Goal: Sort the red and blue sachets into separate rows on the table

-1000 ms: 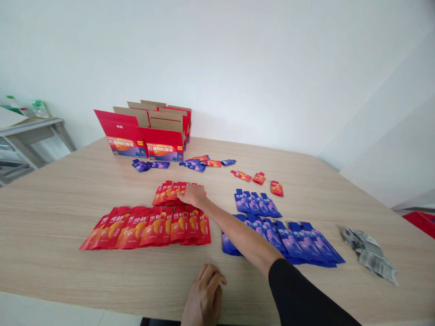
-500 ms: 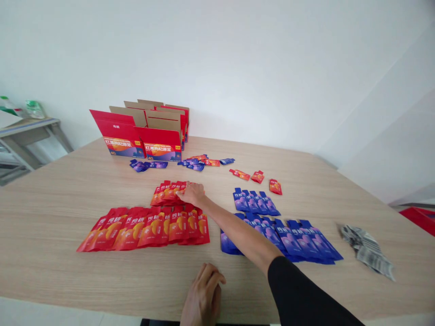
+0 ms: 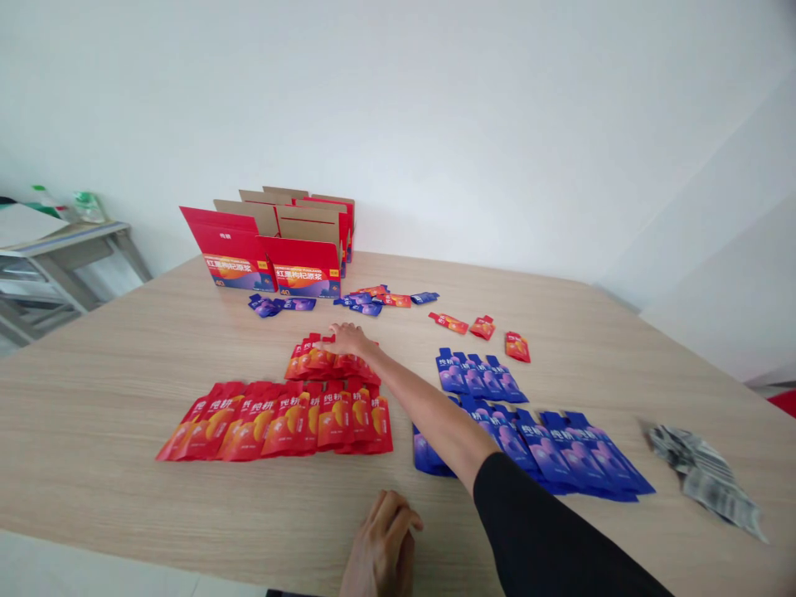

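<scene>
My right hand (image 3: pixel 348 338) reaches far over the wooden table (image 3: pixel 124 348), fingers stretched flat and pointing left, on the far end of a short row of red pouches (image 3: pixel 311 360). In front of that row lies a longer overlapping row of red pouches (image 3: pixel 279 419). Beside my forearm on the right are a short row of blue pouches (image 3: pixel 478 377) and a longer blue row (image 3: pixel 560 452). Near the table's front edge rests my left hand (image 3: pixel 382 547), fingers loosely bent, holding nothing.
Two open red cartons (image 3: pixel 308 265) stand at the back of the table. Loose blue and red pouches (image 3: pixel 373 300) lie in front of them, and three red pouches (image 3: pixel 482 327) further right. Crumpled grey wrapping (image 3: pixel 702 477) lies at the right. A grey shelf (image 3: pixel 62 240) stands far left.
My right hand has slid a little further away over the short red row. The left hand has stayed put. The view has shifted slightly.
</scene>
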Demonstrator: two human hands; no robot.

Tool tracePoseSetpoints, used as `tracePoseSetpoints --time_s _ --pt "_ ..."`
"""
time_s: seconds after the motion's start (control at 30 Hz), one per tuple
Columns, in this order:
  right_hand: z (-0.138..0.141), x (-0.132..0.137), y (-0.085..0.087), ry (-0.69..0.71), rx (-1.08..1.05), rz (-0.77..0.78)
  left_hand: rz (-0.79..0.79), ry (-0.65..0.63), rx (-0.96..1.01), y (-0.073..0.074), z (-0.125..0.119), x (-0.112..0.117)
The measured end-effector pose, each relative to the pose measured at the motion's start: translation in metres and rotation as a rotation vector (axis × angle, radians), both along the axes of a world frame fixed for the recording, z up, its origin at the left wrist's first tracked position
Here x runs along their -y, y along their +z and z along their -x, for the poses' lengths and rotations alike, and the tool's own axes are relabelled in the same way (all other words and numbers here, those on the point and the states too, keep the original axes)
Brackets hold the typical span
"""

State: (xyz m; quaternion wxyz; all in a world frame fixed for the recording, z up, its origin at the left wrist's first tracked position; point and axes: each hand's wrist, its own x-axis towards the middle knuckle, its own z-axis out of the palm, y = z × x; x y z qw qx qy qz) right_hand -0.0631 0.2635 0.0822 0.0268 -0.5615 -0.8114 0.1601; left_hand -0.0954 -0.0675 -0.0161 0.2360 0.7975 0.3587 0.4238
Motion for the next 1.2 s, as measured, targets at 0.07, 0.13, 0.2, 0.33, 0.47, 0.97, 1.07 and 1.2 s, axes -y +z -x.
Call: tracePoseSetpoints --time_s 0.07,0.13,0.2,0.33,0.47,0.97,1.07,1.2 --pt "0.005 -0.004 -0.006 0.035 0.022 0.061 -0.003 0.005 -0.01 -0.002 0.0 0.0" --pt "0.008 -0.006 -0.011 0.064 0.019 0.066 -0.004 0.004 -0.019 -0.004 0.001 0.0" --pt "0.008 -0.006 -0.016 0.075 -0.002 0.061 -0.002 -0.002 -0.021 -0.004 0.001 0.0" --pt "0.002 -0.004 -0.018 0.117 -0.031 0.068 0.024 -0.003 -0.037 -0.005 -0.001 0.001" --pt "-0.004 -0.002 -0.017 0.173 -0.022 0.071 -0.007 0.019 0.011 -0.004 -0.004 0.001" --pt "-0.094 -0.006 -0.021 -0.119 -0.113 -0.123 0.013 0.009 -0.02 0.003 -0.001 0.002" --pt "-0.153 -0.002 -0.018 -0.229 -0.081 -0.213 0.013 -0.005 -0.052 -0.002 0.001 0.001" --pt "-0.234 0.0 -0.011 -0.394 -0.008 -0.294 -0.026 -0.043 -0.085 -0.008 0.003 -0.003"
